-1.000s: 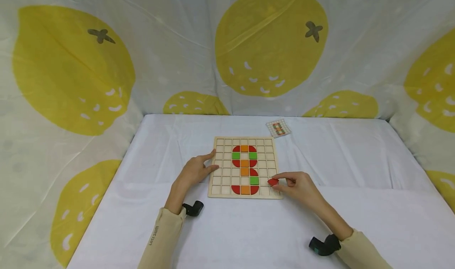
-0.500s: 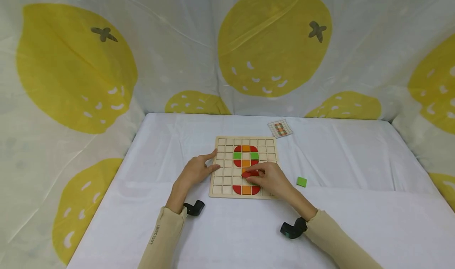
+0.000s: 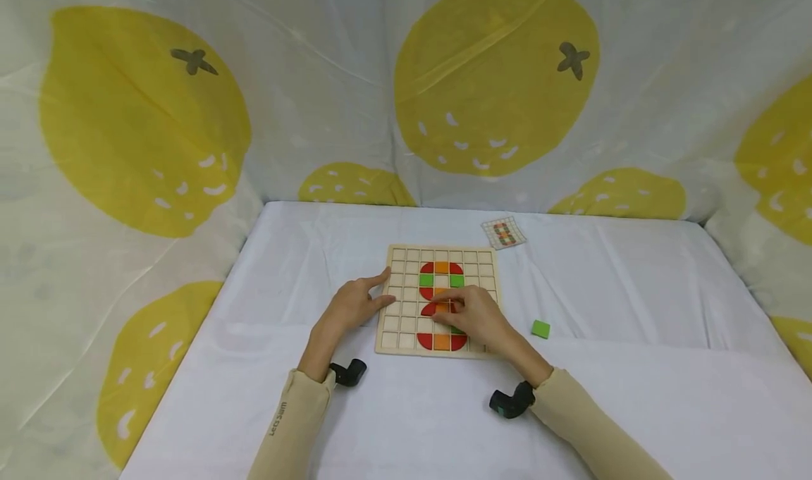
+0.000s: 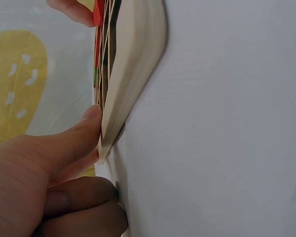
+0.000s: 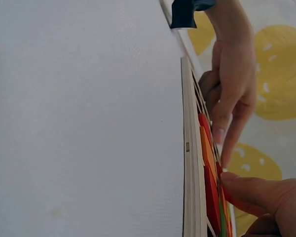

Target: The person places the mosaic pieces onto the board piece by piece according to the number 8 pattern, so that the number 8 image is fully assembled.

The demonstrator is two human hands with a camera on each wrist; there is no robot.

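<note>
A pale wooden grid board [image 3: 391,323] lies on the white table, with red, orange and green tiles set in its cells. My left hand [image 3: 350,307] rests at its left edge. The thumb and straight index finger touch the rim apart from each other, as the left wrist view also shows. Above the lower middle of the board, my right hand [image 3: 474,318] pinches a red tile [image 3: 428,309] with one rounded corner. That tile is at a cell left of an orange one; whether it lies fully in the cell cannot be told. The right fingers hide some tiles.
A loose green square tile [image 3: 540,329] lies on the cloth right of the board. Behind the board's far right corner is a small card [image 3: 504,232] printed with a coloured grid pattern. A lemon-printed curtain [image 3: 355,99] closes off the back and sides.
My right hand has carried the red tile left from the board's right edge to its middle. The loose green tile, hidden at first, came into view. The left hand stayed at the board's edge.
</note>
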